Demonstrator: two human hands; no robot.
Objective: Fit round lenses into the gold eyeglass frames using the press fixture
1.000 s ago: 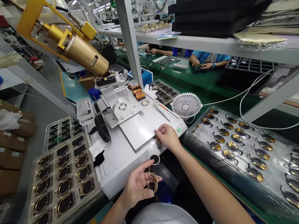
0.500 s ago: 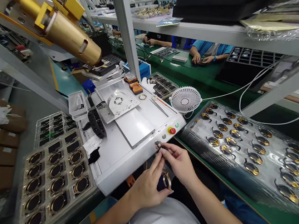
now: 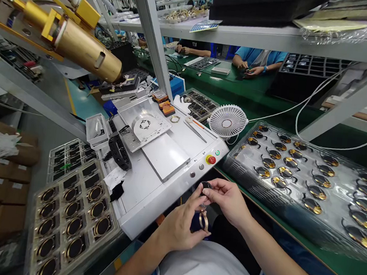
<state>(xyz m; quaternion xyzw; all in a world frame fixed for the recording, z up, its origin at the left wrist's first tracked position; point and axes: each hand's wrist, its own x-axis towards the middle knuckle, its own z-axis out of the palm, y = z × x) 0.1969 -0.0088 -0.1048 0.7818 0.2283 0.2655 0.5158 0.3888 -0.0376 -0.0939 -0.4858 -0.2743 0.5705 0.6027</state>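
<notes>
My left hand (image 3: 178, 225) is closed, palm turned toward my right, in front of my lap. Between its thumb and fingers sits a gold watch case ring (image 3: 206, 221). Its raised fingertips touch a small black round disc (image 3: 207, 185). From the other side my right hand (image 3: 230, 203) pinches that disc between thumb and fingers. Both hands are just off the front edge of a white bench machine (image 3: 142, 210), whose flat metal plate (image 3: 166, 156) and perforated metal fixture (image 3: 145, 126) lie beyond them.
Trays of gold-rimmed round watch parts (image 3: 75, 226) stand at left. A clear tray of dark and gold discs with cables (image 3: 331, 203) lies at right. A white fan (image 3: 227, 121), tweezers (image 3: 195, 131) and a red button (image 3: 212, 160) are ahead. A brass cylinder (image 3: 87, 51) hangs upper left.
My right hand has come from the machine's front edge to my left hand and pinches the black disc. Over the last half second both hands stay together, the disc turning more into view.
</notes>
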